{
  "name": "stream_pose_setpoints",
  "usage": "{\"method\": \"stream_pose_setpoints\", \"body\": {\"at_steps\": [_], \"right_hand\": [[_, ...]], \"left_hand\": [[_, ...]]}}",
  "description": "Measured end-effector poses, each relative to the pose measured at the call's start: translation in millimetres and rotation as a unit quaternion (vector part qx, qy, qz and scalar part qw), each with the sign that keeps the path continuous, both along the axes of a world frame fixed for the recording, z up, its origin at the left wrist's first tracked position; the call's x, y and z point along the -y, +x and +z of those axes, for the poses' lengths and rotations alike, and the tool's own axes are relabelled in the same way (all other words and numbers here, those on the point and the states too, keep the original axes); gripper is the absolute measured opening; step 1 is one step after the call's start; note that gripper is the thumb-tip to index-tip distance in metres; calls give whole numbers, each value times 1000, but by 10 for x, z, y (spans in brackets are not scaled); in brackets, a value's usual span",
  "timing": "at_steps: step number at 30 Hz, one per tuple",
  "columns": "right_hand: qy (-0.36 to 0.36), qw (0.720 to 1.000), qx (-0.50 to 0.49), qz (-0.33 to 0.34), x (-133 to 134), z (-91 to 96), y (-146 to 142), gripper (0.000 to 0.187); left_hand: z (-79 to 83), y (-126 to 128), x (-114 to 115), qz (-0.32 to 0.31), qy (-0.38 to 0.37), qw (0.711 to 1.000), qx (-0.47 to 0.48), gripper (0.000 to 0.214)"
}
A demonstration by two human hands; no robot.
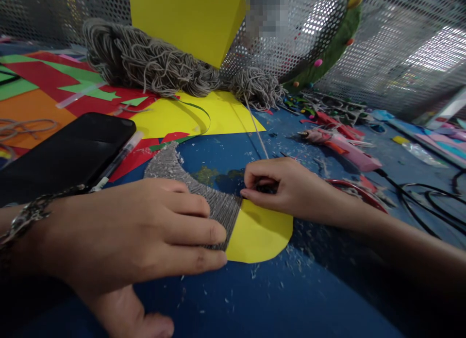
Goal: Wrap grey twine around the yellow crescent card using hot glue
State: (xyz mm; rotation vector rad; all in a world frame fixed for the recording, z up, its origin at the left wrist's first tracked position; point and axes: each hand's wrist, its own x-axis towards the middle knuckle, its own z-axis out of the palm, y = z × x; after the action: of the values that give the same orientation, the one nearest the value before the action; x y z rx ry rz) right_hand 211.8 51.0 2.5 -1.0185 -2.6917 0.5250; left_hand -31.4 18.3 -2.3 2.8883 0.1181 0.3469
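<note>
A curved yellow card shape (pixel 260 233) lies on the blue table (pixel 276 299), most of it wrapped in grey yarn (pixel 174 170). My left hand (pixel 145 236) lies flat on the wrapped part with fingers stretched out, pressing it down. My right hand (pixel 287 187) is pinched at the edge of the wrapping where the bare yellow begins, holding a strand of grey yarn (pixel 257 129) that runs up to the yarn pile.
Skeins of grey yarn (pixel 153 66) and a yellow sheet (pixel 189 17) stand at the back. A black phone (pixel 69 151) and a pen (pixel 118 158) lie left, on coloured paper. A pink glue gun (pixel 342 143), red scissors (pixel 360 192) and black cables (pixel 429 202) lie right. Yarn scraps litter the table.
</note>
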Motion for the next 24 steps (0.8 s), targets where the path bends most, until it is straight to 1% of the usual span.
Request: {"method": "stream_pose_setpoints", "body": {"at_steps": [4,9,13,18,22,23,24], "right_hand": [[-8,1000,8,-5,0,1,-7,22],[-18,1000,15,-13,9,19,-16,21],[-23,999,17,-27,22,24,-22,22],[-12,1000,15,-25,30,22,-17,23],[-8,1000,14,-25,32,25,-13,23],[-8,1000,14,-26,32,28,-15,23],[-9,999,15,-27,32,31,-17,23]], "left_hand": [[11,22,-1,2,-14,1000,18,45],[15,13,-11,26,-37,999,13,52],[15,3,-13,16,-36,999,2,52],[34,8,-4,16,-14,1000,2,49],[31,15,8,-7,11,1000,2,49],[26,15,15,-4,18,1000,4,49],[21,14,23,12,23,1000,7,47]]}}
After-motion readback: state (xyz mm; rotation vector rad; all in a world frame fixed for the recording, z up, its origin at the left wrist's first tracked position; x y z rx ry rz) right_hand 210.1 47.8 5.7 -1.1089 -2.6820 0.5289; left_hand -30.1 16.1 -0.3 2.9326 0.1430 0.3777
